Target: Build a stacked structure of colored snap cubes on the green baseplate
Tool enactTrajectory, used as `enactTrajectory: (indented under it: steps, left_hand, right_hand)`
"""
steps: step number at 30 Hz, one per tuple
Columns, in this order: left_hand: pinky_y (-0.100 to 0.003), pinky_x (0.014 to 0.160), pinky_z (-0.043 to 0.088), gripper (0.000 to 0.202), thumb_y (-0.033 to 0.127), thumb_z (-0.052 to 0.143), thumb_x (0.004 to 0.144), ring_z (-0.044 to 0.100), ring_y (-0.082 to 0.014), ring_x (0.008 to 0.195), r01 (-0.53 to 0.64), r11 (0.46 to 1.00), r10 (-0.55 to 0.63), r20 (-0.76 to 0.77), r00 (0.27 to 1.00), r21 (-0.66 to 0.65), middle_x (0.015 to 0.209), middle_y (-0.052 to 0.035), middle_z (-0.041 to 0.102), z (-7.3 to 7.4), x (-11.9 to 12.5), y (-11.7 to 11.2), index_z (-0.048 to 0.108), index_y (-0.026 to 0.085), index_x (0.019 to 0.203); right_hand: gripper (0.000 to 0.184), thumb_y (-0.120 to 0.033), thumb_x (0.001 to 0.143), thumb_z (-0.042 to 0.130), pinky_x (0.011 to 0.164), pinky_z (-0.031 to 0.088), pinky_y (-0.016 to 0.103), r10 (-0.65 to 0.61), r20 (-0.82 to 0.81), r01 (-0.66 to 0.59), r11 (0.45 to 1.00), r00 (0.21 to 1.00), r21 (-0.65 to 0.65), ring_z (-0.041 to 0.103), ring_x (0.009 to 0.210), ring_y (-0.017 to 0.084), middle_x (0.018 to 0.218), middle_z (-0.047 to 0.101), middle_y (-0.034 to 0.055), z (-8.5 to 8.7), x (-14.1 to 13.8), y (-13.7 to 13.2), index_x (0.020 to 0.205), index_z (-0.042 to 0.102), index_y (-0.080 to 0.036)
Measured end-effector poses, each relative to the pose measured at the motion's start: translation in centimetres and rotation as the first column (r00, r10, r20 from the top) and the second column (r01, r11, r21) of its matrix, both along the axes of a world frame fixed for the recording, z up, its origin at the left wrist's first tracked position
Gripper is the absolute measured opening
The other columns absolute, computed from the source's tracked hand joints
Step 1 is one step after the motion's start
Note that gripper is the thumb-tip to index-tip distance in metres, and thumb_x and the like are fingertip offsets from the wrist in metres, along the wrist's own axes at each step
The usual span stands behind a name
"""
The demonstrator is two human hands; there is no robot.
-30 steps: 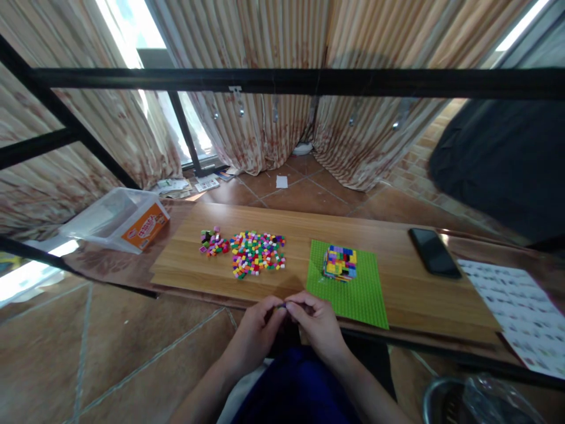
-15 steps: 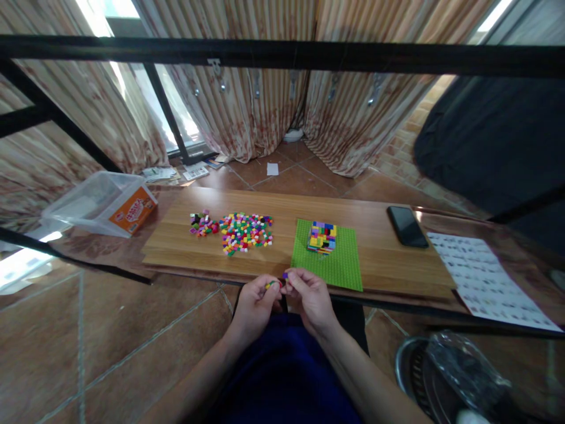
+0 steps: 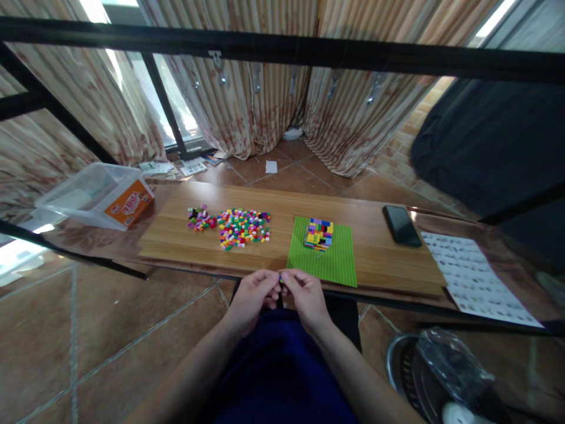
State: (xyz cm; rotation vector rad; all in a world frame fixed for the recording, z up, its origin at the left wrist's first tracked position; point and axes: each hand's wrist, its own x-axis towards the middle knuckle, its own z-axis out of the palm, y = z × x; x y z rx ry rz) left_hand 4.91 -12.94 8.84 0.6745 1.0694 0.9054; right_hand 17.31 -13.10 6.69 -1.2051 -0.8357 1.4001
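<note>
At the front edge of the table, my left hand [image 3: 253, 294] and my right hand [image 3: 306, 293] meet with fingertips together. Both are closed in a pinch on small toy bricks [image 3: 281, 279], of which a purple and a yellow-green bit show; the fingers cover the rest. Just beyond my right hand lies a green baseplate [image 3: 304, 268]. On it stands a block built of many-coloured bricks [image 3: 318, 235]. A pile of loose bricks [image 3: 244, 228] is spread left of the plate, with a smaller heap of mostly pink and dark pieces [image 3: 202, 219] beside it.
The wooden board [image 3: 176, 241] carries the bricks and a black phone [image 3: 401, 226]. A printed sheet [image 3: 479, 277] lies at the right. A clear plastic box [image 3: 95, 197] with an orange label stands at the left. A black metal bar [image 3: 282, 50] crosses above.
My hands have come together, joining the purple brick in my right hand with the pieces in my left. The camera view has shifted slightly.
</note>
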Motion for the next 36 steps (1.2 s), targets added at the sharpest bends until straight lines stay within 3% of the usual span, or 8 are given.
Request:
enactTrajectory:
  steps: [5, 9, 13, 17, 20, 24, 28, 36]
  left_hand:
    - [-0.016, 0.039, 0.039, 0.028, 0.041, 0.069, 0.07, 0.049, -0.0062, 0.044, -0.026, 0.996, 0.042, -0.185, 0.982, 0.088, 0.057, 0.003, 0.058, -0.8, 0.3, 0.5, 0.061, 0.014, 0.074]
    - [-0.019, 0.037, 0.039, 0.025, 0.04, 0.061, 0.075, 0.046, -0.0076, 0.036, -0.074, 0.985, 0.118, -0.297, 0.948, 0.158, 0.047, 0.0039, 0.055, -1.8, 0.9, 0.5, 0.059, 0.015, 0.071]
    - [-0.019, 0.037, 0.039, 0.025, 0.04, 0.061, 0.075, 0.047, -0.0081, 0.036, -0.152, 0.972, 0.196, -0.256, 0.947, 0.182, 0.046, 0.0041, 0.055, -2.3, 1.6, 0.4, 0.06, 0.015, 0.072]
    - [-0.017, 0.038, 0.039, 0.027, 0.04, 0.067, 0.071, 0.046, -0.0064, 0.04, -0.256, 0.962, 0.266, -0.11, 0.958, 0.097, 0.05, 0.0046, 0.054, -2.5, 1.4, 0.8, 0.057, 0.015, 0.068]
    - [-0.017, 0.04, 0.039, 0.03, 0.04, 0.072, 0.067, 0.048, -0.0061, 0.043, -0.291, 0.956, 0.293, -0.055, 0.955, 0.049, 0.054, 0.0047, 0.055, -2.8, 0.6, 2.4, 0.057, 0.014, 0.069]
    - [-0.02, 0.043, 0.044, 0.025, 0.037, 0.07, 0.07, 0.053, -0.0085, 0.045, -0.326, 0.933, 0.353, -0.207, 0.912, 0.153, 0.055, 0.0041, 0.056, -3.6, -1.2, 6.6, 0.058, 0.015, 0.067]
    - [-0.022, 0.044, 0.045, 0.013, 0.026, 0.068, 0.072, 0.055, -0.0105, 0.044, -0.345, 0.919, 0.385, -0.26, 0.885, 0.19, 0.054, 0.0034, 0.058, -4.5, -2.4, 10.3, 0.063, 0.014, 0.072]
    - [-0.022, 0.055, 0.052, 0.016, 0.025, 0.059, 0.084, 0.062, -0.0107, 0.053, -0.346, 0.927, 0.368, -0.18, 0.912, 0.143, 0.061, -0.0013, 0.064, -4.5, -2.7, 11.8, 0.061, 0.013, 0.074]
  right_hand:
    - [0.024, -0.039, 0.078, 0.065, 0.049, 0.039, 0.023, 0.011, 0.157, -0.015, 1.0, 0.987, 0.026, 0.049, 0.05, 0.01, 0.058, 0.061, -0.0015, -0.6, -0.2, -0.1, 0.077, 0.068, -0.016]
    - [0.025, -0.041, 0.082, 0.061, 0.045, 0.037, 0.023, 0.008, 0.182, -0.013, 1.0, 0.983, 0.027, 0.047, 0.046, 0.01, 0.054, 0.057, -0.0033, -1.3, -1.0, -0.1, 0.075, 0.063, -0.017]
    - [0.027, -0.044, 0.081, 0.061, 0.041, 0.035, 0.022, -0.083, 0.027, 0.083, 0.997, 0.996, -0.007, 0.043, 0.04, 0.009, 0.047, 0.049, -0.0065, -1.7, -1.8, 0.5, 0.073, 0.059, -0.018]
    - [0.029, -0.043, 0.07, 0.071, 0.044, 0.038, 0.02, -0.226, -0.154, 0.211, 0.972, 0.962, -0.105, 0.045, 0.042, 0.007, 0.05, 0.052, -0.0066, -1.2, -1.8, 1.7, 0.075, 0.062, -0.016]
    - [0.035, -0.043, 0.061, 0.078, 0.047, 0.043, 0.02, -0.195, -0.258, 0.16, 0.976, 0.946, -0.148, 0.048, 0.044, 0.005, 0.06, 0.058, -0.0042, -0.6, -1.4, 2.4, 0.077, 0.064, -0.015]
    - [0.039, -0.046, 0.058, 0.081, 0.044, 0.043, 0.019, -0.166, -0.278, 0.12, 0.977, 0.946, -0.178, 0.048, 0.044, 0.005, 0.063, 0.061, -0.0029, -0.3, -1.5, 2.4, 0.075, 0.064, -0.015]
    - [0.04, -0.048, 0.057, 0.081, 0.044, 0.042, 0.018, -0.18, -0.253, 0.133, 0.972, 0.951, -0.192, 0.047, 0.043, 0.004, 0.061, 0.062, -0.0026, -0.7, -1.6, 2.3, 0.073, 0.064, -0.015]
    - [0.038, -0.047, 0.058, 0.079, 0.043, 0.039, 0.018, -0.179, -0.193, 0.136, 0.967, 0.965, -0.214, 0.048, 0.041, 0.004, 0.061, 0.063, -0.0024, -1.8, -1.1, 2.1, 0.072, 0.065, -0.014]
